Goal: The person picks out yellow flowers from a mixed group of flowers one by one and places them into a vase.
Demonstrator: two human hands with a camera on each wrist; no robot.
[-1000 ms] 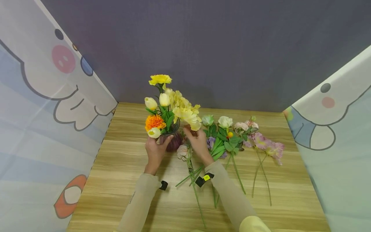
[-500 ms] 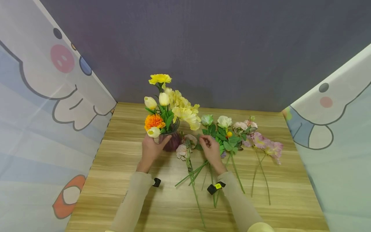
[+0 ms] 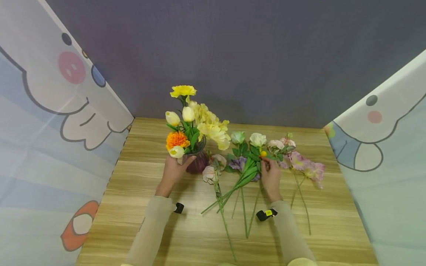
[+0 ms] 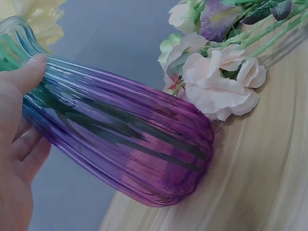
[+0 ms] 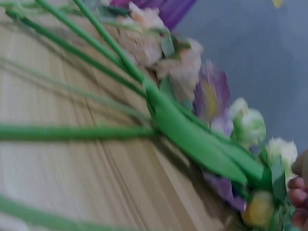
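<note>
My left hand [image 3: 173,171] grips the neck of a ribbed glass vase [image 4: 125,130], tinted teal at the top and purple below. In the left wrist view the thumb lies on its near side, with fingers behind. The vase stands upright, holding cream tulips [image 3: 172,118], an orange carnation [image 3: 177,140], a yellow carnation [image 3: 183,91] and pale yellow ruffled blooms [image 3: 213,132]. My right hand [image 3: 271,179] reaches among the loose flowers, fingertips at a small yellow-orange bud [image 3: 263,153] below a white rose [image 3: 257,139]. I cannot tell whether its fingers pinch a stem.
Pink roses [image 3: 209,174] lie close beside the vase's base. Purple irises [image 3: 238,163], a pale green rose [image 3: 237,137] and green leafy stems [image 3: 247,175] cross in the middle. Farther right lie pink-lilac blooms [image 3: 307,168] on the wooden table [image 3: 133,221], with a grey wall [image 3: 266,66] behind.
My right hand has moved from beneath the pale yellow blooms rightward to the loose flowers near the white rose. My left hand has stayed at the vase, its forearm shifting slightly left.
</note>
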